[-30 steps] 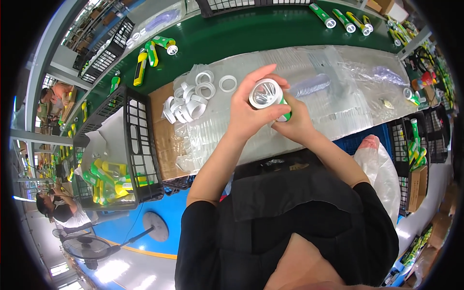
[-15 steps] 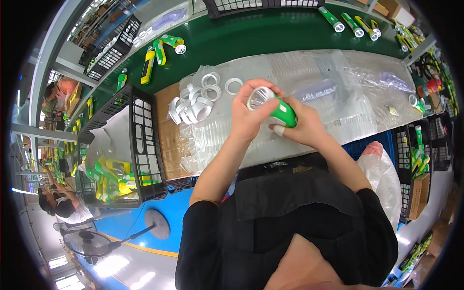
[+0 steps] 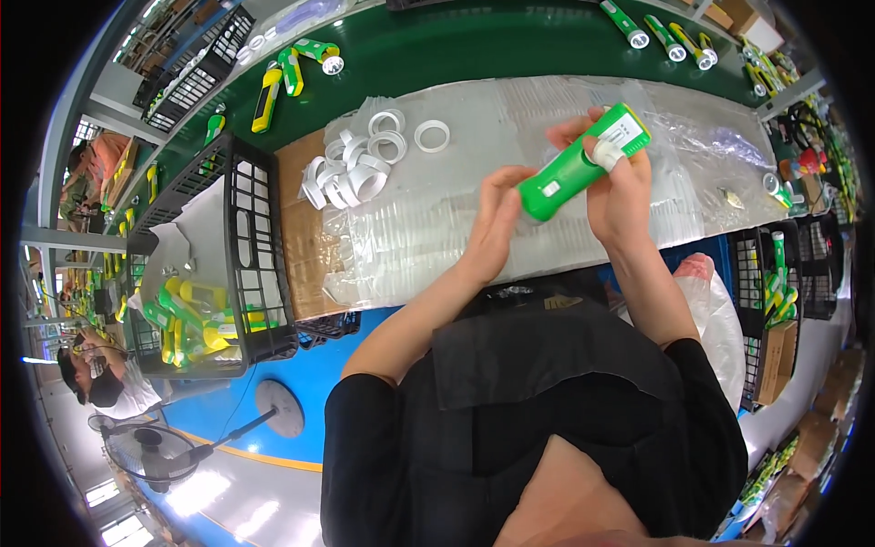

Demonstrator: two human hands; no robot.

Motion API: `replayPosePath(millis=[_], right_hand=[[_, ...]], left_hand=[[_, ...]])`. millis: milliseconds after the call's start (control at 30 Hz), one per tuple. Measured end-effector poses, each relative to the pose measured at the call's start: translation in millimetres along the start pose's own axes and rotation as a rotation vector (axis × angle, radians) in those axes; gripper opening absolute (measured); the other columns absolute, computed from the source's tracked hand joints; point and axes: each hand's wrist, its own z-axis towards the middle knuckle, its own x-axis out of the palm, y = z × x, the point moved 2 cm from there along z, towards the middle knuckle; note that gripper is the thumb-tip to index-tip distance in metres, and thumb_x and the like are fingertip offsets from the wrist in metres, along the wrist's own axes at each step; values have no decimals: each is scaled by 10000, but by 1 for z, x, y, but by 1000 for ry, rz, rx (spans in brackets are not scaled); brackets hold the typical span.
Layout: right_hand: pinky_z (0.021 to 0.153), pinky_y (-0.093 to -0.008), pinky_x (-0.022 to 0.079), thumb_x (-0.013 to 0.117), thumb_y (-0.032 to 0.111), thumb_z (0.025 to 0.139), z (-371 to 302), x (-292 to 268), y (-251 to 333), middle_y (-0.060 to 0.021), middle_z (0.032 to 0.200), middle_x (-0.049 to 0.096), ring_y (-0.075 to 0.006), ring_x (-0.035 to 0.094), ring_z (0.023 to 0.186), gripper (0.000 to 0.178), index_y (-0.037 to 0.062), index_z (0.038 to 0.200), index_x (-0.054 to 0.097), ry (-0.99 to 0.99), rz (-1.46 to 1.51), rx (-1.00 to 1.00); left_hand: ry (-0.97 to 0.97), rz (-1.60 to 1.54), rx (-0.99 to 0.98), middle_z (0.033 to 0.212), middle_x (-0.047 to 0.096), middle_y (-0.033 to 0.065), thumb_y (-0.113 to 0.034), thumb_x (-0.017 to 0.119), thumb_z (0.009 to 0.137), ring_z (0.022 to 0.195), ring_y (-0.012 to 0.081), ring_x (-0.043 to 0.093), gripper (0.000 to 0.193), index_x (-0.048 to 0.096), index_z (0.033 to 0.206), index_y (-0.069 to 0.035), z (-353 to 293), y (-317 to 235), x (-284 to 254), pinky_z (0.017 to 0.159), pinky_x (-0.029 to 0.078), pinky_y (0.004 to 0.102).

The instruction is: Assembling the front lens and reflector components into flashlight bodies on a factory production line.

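A green flashlight (image 3: 576, 173) lies slantwise over the work surface, with a small white button and a pale label on its body. My right hand (image 3: 620, 182) is closed around its upper part, and a white wrap covers the thumb, which presses on the body. Beside the lower left end is my left hand (image 3: 497, 214), its fingers stretched out; I cannot tell whether they touch the casing. The flashlight's lens end is hidden. White rings (image 3: 365, 178) lie piled to the left on the plastic-covered work surface (image 3: 437, 237), and one separate white ring (image 3: 432, 136) lies just right of them.
At left stands a black crate (image 3: 264, 246) holding several green and yellow flashlights. More flashlights (image 3: 264, 98) lie on the green conveyor (image 3: 428, 50) along the back. Another flashlight (image 3: 777, 190) lies at the right edge. A standing fan (image 3: 155, 451) is at lower left.
The flashlight has turned over, so its open front no longer shows, and has moved up and right in my right hand. My left hand has loosened from the front end. The view has shifted slightly.
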Motion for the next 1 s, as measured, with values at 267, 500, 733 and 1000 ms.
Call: replayPosePath(millis=[267,500,733,1000], right_hand=[[792,-383,500,620,110,903,-29,12,-17,-70,867,597,-207,601,829,165,56,1048,564,114,-111,-328],[741,-295,496,722,20,824,-20,8,-13,-35,927,631,-125,603,889,199,54,986,611,351,59,-283],[858,-365,482,633,209,940,0,10,0,-64,937,585,-184,588,906,183,44,975,563,21,99,-99],[922,-372,478,556,410,973,-1,11,-28,-66,1062,605,-211,580,1015,370,67,1109,531,-189,782,487]], left_hand=[[-244,106,121,1287,526,169,-409,313,1058,1191,254,516,487,377,1361,-32,-15,-14,-47,956,436,395],[-268,99,56,1246,553,168,-391,314,1063,1164,242,532,475,405,1333,-12,-17,-14,-54,926,451,373],[-115,111,146,1306,532,153,-160,662,922,1218,246,525,534,408,1368,-12,-9,-18,-37,955,464,368],[-35,119,411,1410,472,181,24,819,695,1301,263,481,808,386,1377,2,13,-63,11,1050,432,388]])
